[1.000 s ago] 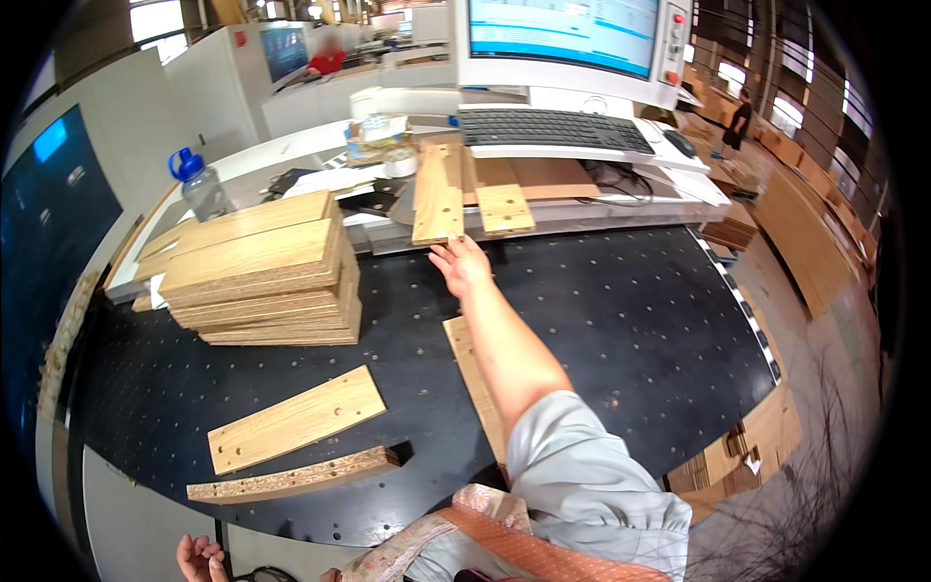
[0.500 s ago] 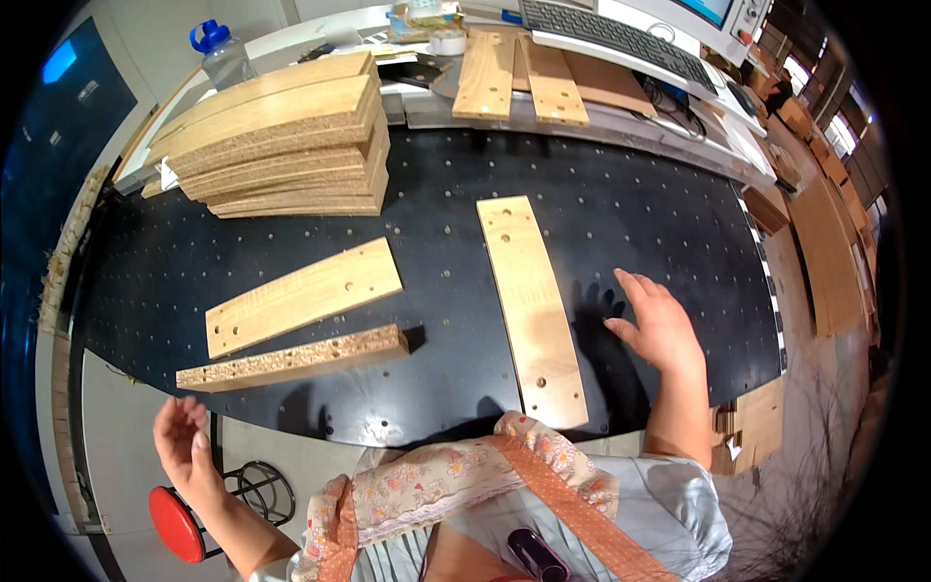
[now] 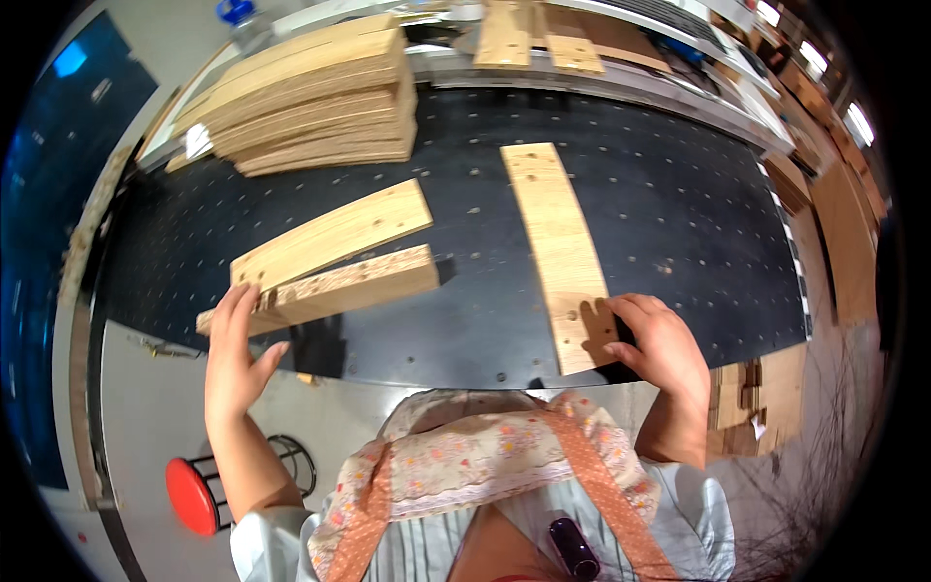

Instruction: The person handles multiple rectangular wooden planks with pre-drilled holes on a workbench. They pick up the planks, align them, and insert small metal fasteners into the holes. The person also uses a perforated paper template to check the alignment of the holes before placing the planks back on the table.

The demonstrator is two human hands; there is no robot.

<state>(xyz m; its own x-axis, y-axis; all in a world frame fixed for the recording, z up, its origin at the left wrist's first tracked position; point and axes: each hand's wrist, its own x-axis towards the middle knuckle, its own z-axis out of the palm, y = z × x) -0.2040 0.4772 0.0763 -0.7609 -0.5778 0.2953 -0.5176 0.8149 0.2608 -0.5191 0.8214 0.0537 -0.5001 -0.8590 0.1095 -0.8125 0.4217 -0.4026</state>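
A long light-wood board (image 3: 567,257) with drilled holes lies flat on the black table, pointing away from me. My right hand (image 3: 667,347) is at its near right edge, thumb and fingers apart, fingertips at or just above the wood. Toward the left, a thick board (image 3: 359,289) stands on its narrow edge, its upper edge rough and holed. Over its left end reaches my left hand (image 3: 238,359), fingers stretched and thumb spread; whether they touch it I cannot tell. Just behind, another flat board (image 3: 335,228) lies at a slant, its left end partly covered by my fingertips.
A tall stack of boards (image 3: 320,102) occupies the table's back left. More holed boards (image 3: 504,39) rest on the raised shelf behind, near a blue-capped bottle (image 3: 250,29). A red stool (image 3: 192,497) stands below at left; cut wood pieces (image 3: 761,407) lie below at right.
My left hand has moved up and right to the edge-standing board. My right hand has come nearer the right board's near end. The whole view has shifted, with the table higher in it.
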